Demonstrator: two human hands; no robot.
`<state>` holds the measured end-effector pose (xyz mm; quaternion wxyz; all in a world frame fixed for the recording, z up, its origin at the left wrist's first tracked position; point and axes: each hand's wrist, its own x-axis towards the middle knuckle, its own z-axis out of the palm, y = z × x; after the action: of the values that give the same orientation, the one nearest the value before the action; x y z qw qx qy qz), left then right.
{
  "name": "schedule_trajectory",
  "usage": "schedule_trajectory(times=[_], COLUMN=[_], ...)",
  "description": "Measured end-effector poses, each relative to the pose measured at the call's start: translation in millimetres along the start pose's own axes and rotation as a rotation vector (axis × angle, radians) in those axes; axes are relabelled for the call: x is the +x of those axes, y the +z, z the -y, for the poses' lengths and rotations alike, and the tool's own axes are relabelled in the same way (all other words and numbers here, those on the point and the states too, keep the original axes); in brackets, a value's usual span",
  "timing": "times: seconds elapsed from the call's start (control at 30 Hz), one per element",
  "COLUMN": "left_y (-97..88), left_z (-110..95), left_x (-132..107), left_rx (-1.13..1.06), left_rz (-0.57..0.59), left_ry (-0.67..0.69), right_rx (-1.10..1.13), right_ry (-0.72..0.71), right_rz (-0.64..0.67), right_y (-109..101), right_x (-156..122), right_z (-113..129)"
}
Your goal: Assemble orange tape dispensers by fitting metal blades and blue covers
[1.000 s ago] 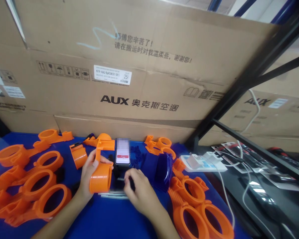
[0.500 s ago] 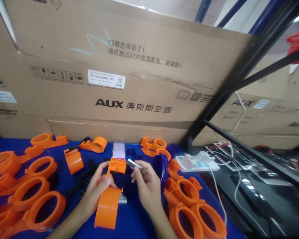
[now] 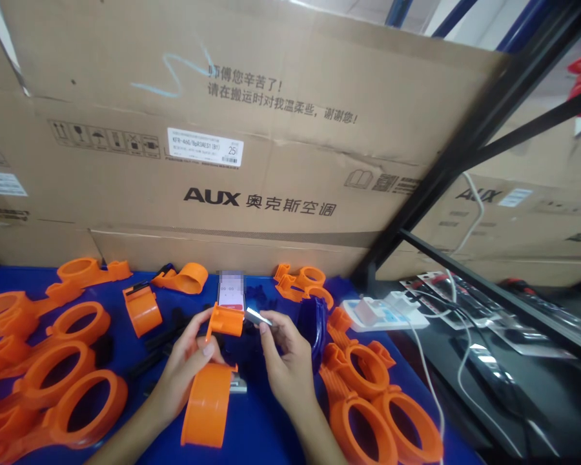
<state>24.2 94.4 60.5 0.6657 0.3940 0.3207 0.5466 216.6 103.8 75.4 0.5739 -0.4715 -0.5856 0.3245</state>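
My left hand (image 3: 186, 367) is closed around an orange plastic tape-dispenser body (image 3: 209, 394), its ring end toward me and its flat head (image 3: 226, 321) pointing away. My right hand (image 3: 285, 361) pinches a small silver metal blade (image 3: 258, 317) right beside that head, almost touching it. Both hands hover over the blue table (image 3: 256, 426). A phone (image 3: 231, 294) with a lit screen stands just behind the hands.
Several orange ring-shaped parts lie left (image 3: 62, 381) and right (image 3: 382, 413). A dark blue part (image 3: 314, 323) sits beside my right hand. Large AUX cardboard boxes (image 3: 252, 142) wall off the back. A white power strip (image 3: 387, 313) with cables and a black rack frame (image 3: 469, 135) stand to the right.
My right hand picked the metal blade up from the table and brought it to the dispenser's head. My left hand turned the orange part, ring end nearer to me.
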Motion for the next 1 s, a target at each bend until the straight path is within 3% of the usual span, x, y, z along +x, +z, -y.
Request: schedule_trajectory(times=[0.3, 0.5, 0.67, 0.9, 1.0], left_y=[-1.7, -10.8, -20.8, -22.0, -15.9], left_z=[-6.5, 0.1, 7.8, 10.3, 8.0], left_x=[-2.2, 2.1, 11.1, 17.2, 12.2], left_rx=[0.038, 0.058, -0.065, -0.13, -0.128], left_rz=[-0.032, -0.035, 0.117, 0.212, 0.177], left_ry=[-0.058, -0.076, -0.169, -0.255, -0.223], right_rx=[-0.202, -0.301, -0.203, -0.201, -0.226], right_ry=[-0.087, -0.152, -0.139, -0.134, -0.134], right_rz=[0.016, 0.112, 0.088, 0.073, 0.105], right_y=[-6.3, -9.2, -8.5, -9.2, -12.5], right_x=[0.3, -0.6, -0.3, 1.2, 2.4], right_z=[5.4, 5.5, 0.5, -1.3, 0.0])
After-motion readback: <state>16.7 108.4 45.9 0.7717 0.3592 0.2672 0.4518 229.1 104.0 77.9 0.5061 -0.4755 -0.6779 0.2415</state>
